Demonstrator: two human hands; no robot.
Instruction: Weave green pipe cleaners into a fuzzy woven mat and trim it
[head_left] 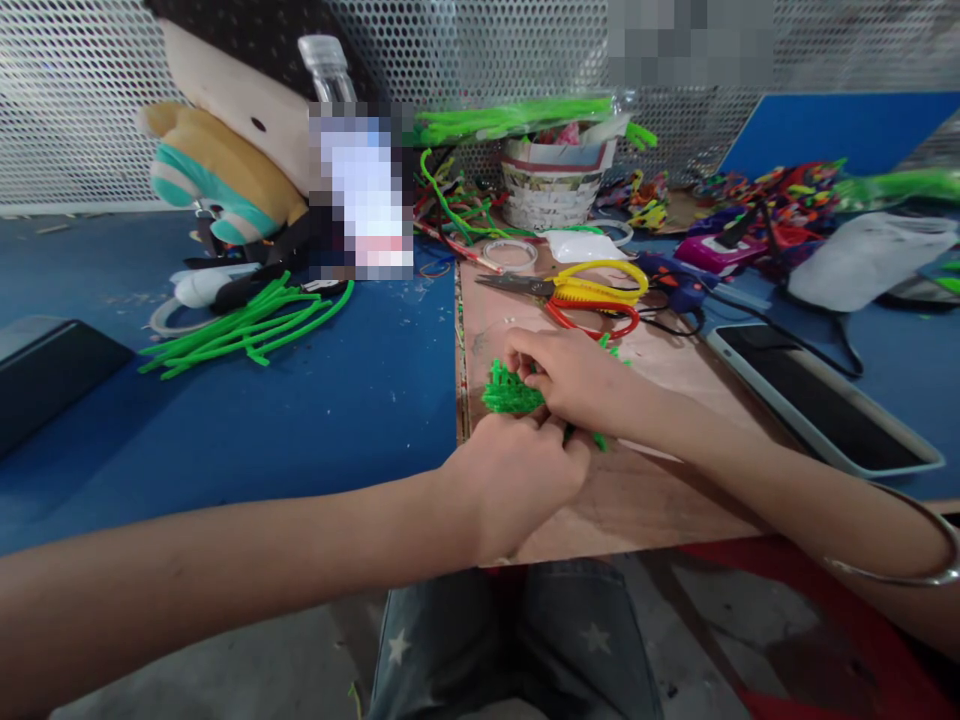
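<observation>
Perforated metal panelling (pixel 465 40) backs a blue worktop (pixel 360 430), with a pinkish-brown board (pixel 637 515) reaching its near edge. Over that board the two hands are together on a fuzzy green piece (pixel 510 395), just in from the board's left edge. The left hand (pixel 517 480) is curled, knuckles up, around its near side, fingertips hidden; the right hand (pixel 562 375) pinches it from above. Beyond them lie scissors (pixel 559 288) with yellow and red handles, and a ring-shaped roll (pixel 486 260) near the board's far left corner. To the right, a phone (pixel 817 395) rests at a slant. Left of the board, loose green stems (pixel 247 325) lie in a bundle; a dark device (pixel 60 375) sits toward the worktop's left edge. Along the far edge are a plush toy (pixel 232 170) and a woven basket (pixel 551 185).
</observation>
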